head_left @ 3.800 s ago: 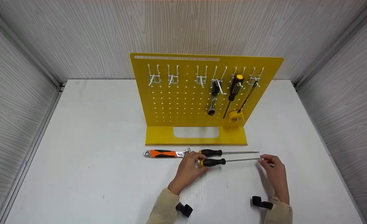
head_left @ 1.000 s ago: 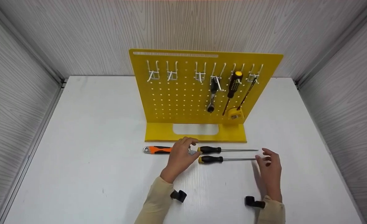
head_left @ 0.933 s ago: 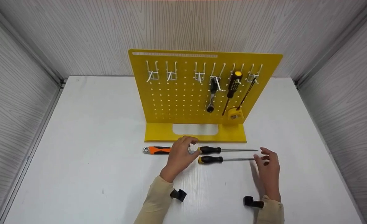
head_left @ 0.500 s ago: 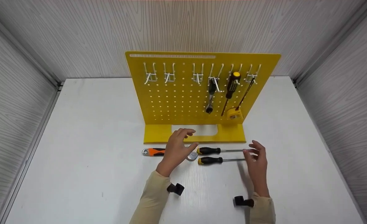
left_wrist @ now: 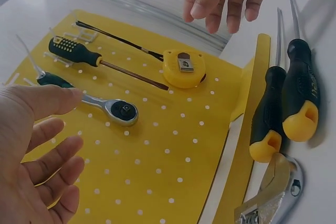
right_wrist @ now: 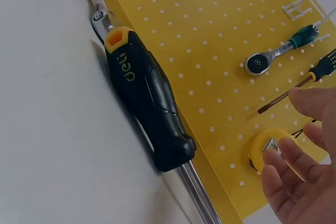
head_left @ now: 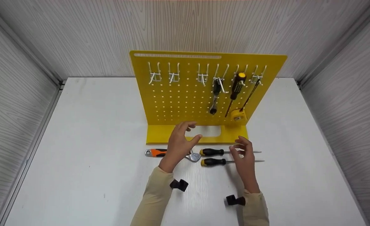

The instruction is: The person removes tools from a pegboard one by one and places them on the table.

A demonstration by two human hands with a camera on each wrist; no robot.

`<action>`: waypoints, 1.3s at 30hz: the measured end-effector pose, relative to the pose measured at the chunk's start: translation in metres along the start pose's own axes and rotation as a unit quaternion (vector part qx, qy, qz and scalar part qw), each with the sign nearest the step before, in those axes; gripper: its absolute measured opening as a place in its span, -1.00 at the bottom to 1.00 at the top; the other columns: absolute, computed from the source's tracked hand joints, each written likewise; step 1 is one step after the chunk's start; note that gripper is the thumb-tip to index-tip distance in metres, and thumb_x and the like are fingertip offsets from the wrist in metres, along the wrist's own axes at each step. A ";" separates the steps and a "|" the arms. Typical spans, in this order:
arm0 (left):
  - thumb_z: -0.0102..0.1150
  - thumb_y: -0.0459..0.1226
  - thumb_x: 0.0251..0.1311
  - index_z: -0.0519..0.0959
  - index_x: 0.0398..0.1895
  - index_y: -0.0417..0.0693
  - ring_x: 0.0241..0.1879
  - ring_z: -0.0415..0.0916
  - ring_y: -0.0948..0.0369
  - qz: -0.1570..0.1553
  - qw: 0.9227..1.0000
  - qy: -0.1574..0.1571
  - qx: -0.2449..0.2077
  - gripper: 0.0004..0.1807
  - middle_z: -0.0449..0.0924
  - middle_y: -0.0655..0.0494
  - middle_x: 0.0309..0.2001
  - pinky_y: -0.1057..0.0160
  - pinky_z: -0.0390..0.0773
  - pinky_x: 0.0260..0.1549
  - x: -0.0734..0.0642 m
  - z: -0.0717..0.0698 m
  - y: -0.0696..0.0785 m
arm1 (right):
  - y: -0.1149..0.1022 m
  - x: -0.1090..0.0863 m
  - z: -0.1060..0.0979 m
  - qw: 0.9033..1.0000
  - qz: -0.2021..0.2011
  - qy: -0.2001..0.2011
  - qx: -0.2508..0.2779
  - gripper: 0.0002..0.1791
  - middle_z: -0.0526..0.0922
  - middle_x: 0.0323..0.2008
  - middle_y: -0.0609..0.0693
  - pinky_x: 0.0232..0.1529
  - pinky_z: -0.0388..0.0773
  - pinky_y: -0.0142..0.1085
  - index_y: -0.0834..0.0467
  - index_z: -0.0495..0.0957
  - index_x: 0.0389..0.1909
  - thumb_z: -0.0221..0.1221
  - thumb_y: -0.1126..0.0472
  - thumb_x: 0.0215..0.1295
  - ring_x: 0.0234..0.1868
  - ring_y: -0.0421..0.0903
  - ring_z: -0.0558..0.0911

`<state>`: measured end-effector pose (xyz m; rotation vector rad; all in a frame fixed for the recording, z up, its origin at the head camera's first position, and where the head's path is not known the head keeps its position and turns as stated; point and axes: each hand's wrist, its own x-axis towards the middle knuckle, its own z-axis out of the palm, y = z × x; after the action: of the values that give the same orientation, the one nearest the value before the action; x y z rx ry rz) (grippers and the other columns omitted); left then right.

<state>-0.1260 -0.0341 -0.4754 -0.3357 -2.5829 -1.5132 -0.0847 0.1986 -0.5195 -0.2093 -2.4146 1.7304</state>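
Note:
My left hand (head_left: 179,143) hovers with spread, relaxed fingers over the adjustable wrench (head_left: 156,153), covering the middle of its orange-and-black handle in the head view. Nothing is in that hand. To the right, my right hand (head_left: 244,160) is held over the shafts of two black-and-yellow screwdrivers, fingers loosely bent and holding nothing. The upper screwdriver (head_left: 212,152) and the lower screwdriver (head_left: 213,162) lie parallel on the table, handles left, tips right. In the right wrist view, a screwdriver handle (right_wrist: 144,93) fills the middle, with the right hand (right_wrist: 310,171) apart from it.
Behind the tools stands a yellow pegboard (head_left: 178,103) with white double hooks along its top. A ratchet wrench (head_left: 215,94), a dotted-handle screwdriver (head_left: 237,88) and a yellow tape measure (head_left: 238,115) hang on its right half. Three left hooks carry nothing.
Both hands, earlier at the lower screwdriver's handle and tip, have let go, and it lies on the table. My left hand has risen toward the pegboard; my right hand has moved left over the shafts.

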 end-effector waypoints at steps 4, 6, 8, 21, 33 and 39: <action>0.30 -0.19 0.17 0.52 0.09 -0.05 -0.04 0.48 0.06 0.007 1.000 0.003 -0.029 -0.58 0.57 0.01 -0.03 0.03 0.48 -0.08 0.007 0.000 0.004 | 0.010 0.006 0.006 1.000 -0.017 0.005 0.022 -0.47 0.47 0.04 0.10 -0.08 0.38 -0.45 0.22 0.28 0.26 0.18 0.19 0.34 -0.05 -0.24 0.48; 0.30 -0.20 0.17 0.52 0.09 -0.05 -0.04 0.49 0.06 0.009 0.999 0.007 -0.043 -0.59 0.58 0.03 -0.02 0.05 0.47 -0.10 0.011 -0.001 0.005 | 0.008 0.009 0.009 0.999 -0.018 0.003 0.032 -0.49 0.47 0.03 0.12 -0.09 0.37 -0.43 0.20 0.28 0.25 0.17 0.20 0.34 -0.06 -0.23 0.49; 0.30 -0.20 0.17 0.52 0.09 -0.04 -0.04 0.50 0.05 0.008 0.998 0.009 -0.055 -0.59 0.58 0.05 -0.02 0.09 0.46 -0.11 0.014 -0.002 0.007 | 0.005 0.011 0.011 0.999 -0.014 -0.001 0.037 -0.50 0.48 0.04 0.14 -0.09 0.36 -0.41 0.15 0.27 0.25 0.17 0.18 0.35 -0.05 -0.22 0.49; 0.25 -0.16 0.22 0.47 0.16 -0.13 0.08 0.48 0.00 -0.011 0.992 -0.001 -0.129 -0.53 0.55 -0.07 0.07 0.01 0.47 0.02 0.036 -0.006 0.016 | -0.011 0.021 0.023 0.999 0.017 -0.032 0.035 -0.43 0.45 0.19 0.21 0.05 0.36 -0.28 0.13 0.19 0.32 0.13 0.11 0.38 0.09 -0.04 0.49; 0.25 -0.22 0.22 0.44 0.18 -0.17 0.16 0.49 -0.03 -0.004 0.988 -0.018 -0.151 -0.52 0.54 -0.16 0.13 -0.02 0.47 0.10 0.058 -0.008 0.021 | -0.018 0.028 0.028 0.998 0.012 -0.041 0.040 -0.38 0.47 0.21 0.11 0.01 0.42 -0.38 0.18 0.16 0.34 0.16 0.10 0.36 0.12 0.00 0.51; 0.23 -0.21 0.24 0.38 0.24 -0.18 0.19 0.47 -0.01 -0.013 0.986 -0.037 -0.165 -0.46 0.51 -0.15 0.16 -0.05 0.45 0.15 0.065 -0.003 0.017 | -0.021 0.032 0.029 0.997 0.014 -0.058 0.053 -0.35 0.44 0.25 0.12 -0.02 0.46 -0.40 0.10 0.13 0.38 0.16 0.09 0.36 0.11 0.02 0.51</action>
<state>-0.1843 -0.0210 -0.4453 -0.3998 -2.3916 -1.9754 -0.1227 0.1718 -0.5074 -0.1331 -2.4011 1.9280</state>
